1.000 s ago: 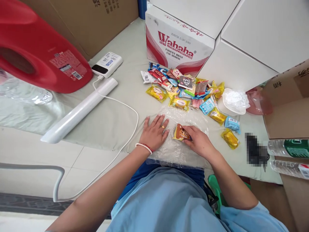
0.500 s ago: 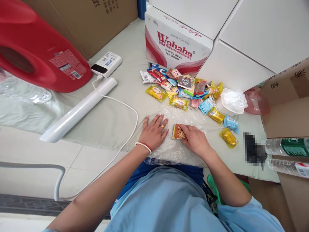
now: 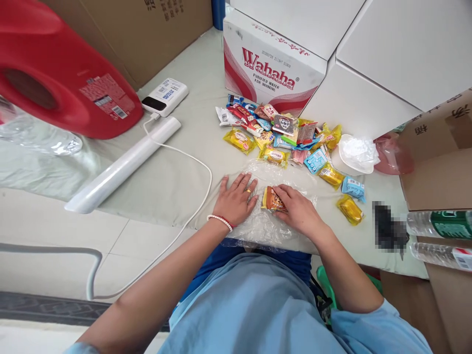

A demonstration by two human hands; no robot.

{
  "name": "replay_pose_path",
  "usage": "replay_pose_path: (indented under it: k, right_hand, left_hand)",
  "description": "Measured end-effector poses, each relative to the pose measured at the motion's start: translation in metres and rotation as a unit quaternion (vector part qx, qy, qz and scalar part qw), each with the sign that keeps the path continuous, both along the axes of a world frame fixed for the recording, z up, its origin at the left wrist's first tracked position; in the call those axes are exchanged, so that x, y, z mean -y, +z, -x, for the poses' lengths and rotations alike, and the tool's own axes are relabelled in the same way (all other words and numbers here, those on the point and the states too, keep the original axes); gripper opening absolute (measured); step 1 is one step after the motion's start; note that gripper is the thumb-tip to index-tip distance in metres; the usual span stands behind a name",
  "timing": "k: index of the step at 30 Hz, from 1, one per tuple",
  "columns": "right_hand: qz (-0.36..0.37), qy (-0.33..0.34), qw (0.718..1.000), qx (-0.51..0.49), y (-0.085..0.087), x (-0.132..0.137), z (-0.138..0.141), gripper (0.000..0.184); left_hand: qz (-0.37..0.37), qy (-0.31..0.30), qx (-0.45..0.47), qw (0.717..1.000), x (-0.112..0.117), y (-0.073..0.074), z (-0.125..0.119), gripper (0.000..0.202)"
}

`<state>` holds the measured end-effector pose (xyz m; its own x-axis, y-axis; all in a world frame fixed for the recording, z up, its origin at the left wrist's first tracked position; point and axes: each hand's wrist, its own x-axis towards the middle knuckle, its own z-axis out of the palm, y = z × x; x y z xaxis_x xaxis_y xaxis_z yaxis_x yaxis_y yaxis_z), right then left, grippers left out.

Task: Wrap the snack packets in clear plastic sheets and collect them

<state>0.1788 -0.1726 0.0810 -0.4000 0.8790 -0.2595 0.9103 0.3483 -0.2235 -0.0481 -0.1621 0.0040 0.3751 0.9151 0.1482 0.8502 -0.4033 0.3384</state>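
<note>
Clear plastic film (image 3: 271, 231) lies wrinkled on the cloth-covered surface in front of me. My left hand (image 3: 235, 200) rests flat on its left part, fingers spread and nothing in them. On the film just to the right is a brown and yellow snack packet (image 3: 270, 198). My right hand (image 3: 300, 211) grips its right side, and the fingers hide that end. Beyond the film sits a heap of small wrapped snacks (image 3: 283, 125), with yellow packets (image 3: 273, 156) at its near edge.
At the left are a red jug (image 3: 99, 103), a white power bank (image 3: 165, 96) with a cable, and a roll of film (image 3: 125, 167). A Wahaha carton (image 3: 273, 64) stands behind the snacks. A white tub (image 3: 354, 155) and plastic bottles (image 3: 438, 223) are at the right.
My right hand has shifted slightly left with the snack packet, nearer my left hand. My left hand stays flat in the same place.
</note>
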Motion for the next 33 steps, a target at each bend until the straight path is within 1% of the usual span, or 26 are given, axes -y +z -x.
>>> replay_pose_path:
  k: [3,6,9,12,17,19,21,23,24,25,26,28,29,30,31,32,33]
  right_hand:
    - [0.010,-0.015,0.999,-0.049,0.002,0.002,-0.009,0.073]
    - [0.011,-0.033,0.998,-0.054,0.000,0.002,-0.016,0.063]
    - [-0.002,-0.030,0.997,-0.064,-0.005,0.002,-0.016,0.058]
    - [-0.016,-0.023,0.997,-0.069,-0.009,0.002,-0.013,0.057]
    - [-0.001,-0.037,0.997,-0.070,-0.013,0.007,-0.009,0.062]
    - [-0.012,-0.055,0.994,-0.092,-0.011,0.013,-0.014,0.066]
    - [-0.035,-0.070,0.987,-0.139,-0.005,0.023,-0.023,0.069]
    - [-0.050,-0.063,0.978,-0.193,0.004,0.036,-0.038,0.066]
    - [-0.050,-0.048,0.975,-0.212,0.008,0.045,-0.046,0.066]
    - [-0.047,-0.028,0.973,-0.222,0.011,0.054,-0.054,0.069]
    - [-0.045,-0.009,0.973,-0.224,0.013,0.064,-0.061,0.076]
    - [-0.041,0.018,0.977,-0.209,0.010,0.084,-0.072,0.096]
    - [-0.037,0.023,0.980,-0.195,0.005,0.094,-0.075,0.101]
    - [-0.034,0.024,0.983,-0.178,-0.002,0.103,-0.076,0.100]
    - [-0.035,0.022,0.986,-0.162,-0.010,0.110,-0.077,0.092]
    - [-0.037,0.019,0.988,-0.148,-0.019,0.116,-0.078,0.078]
    - [-0.043,0.015,0.989,-0.141,-0.027,0.119,-0.078,0.062]
  left_hand:
    - [-0.001,-0.001,0.000,1.000,0.000,0.000,0.000,0.053]
    - [0.000,0.000,-0.002,1.000,0.000,0.000,0.000,0.054]
    - [0.002,0.000,-0.003,1.000,0.000,-0.001,0.000,0.054]
    - [0.002,0.000,0.002,1.000,0.000,-0.001,0.000,0.053]
    - [0.010,0.002,0.002,1.000,-0.002,0.000,0.001,0.054]
    - [0.013,0.007,0.011,1.000,-0.003,0.001,0.003,0.057]
    - [0.006,0.025,0.035,0.999,-0.003,0.004,0.008,0.061]
    - [-0.013,0.043,0.064,0.997,0.000,0.010,0.017,0.064]
    - [-0.024,0.039,0.077,0.996,0.004,0.014,0.021,0.064]
    - [-0.031,0.019,0.087,0.996,0.009,0.019,0.027,0.065]
    - [-0.032,-0.018,0.094,0.995,0.016,0.023,0.032,0.066]
    - [-0.011,-0.136,0.102,0.985,0.032,0.028,0.043,0.072]
    - [0.003,-0.194,0.100,0.976,0.041,0.028,0.048,0.078]
    - [0.013,-0.241,0.093,0.966,0.049,0.025,0.053,0.080]
    - [0.016,-0.275,0.084,0.958,0.056,0.021,0.059,0.077]
    - [0.016,-0.293,0.074,0.953,0.062,0.016,0.064,0.068]
    - [0.012,-0.293,0.066,0.954,0.066,0.011,0.069,0.054]
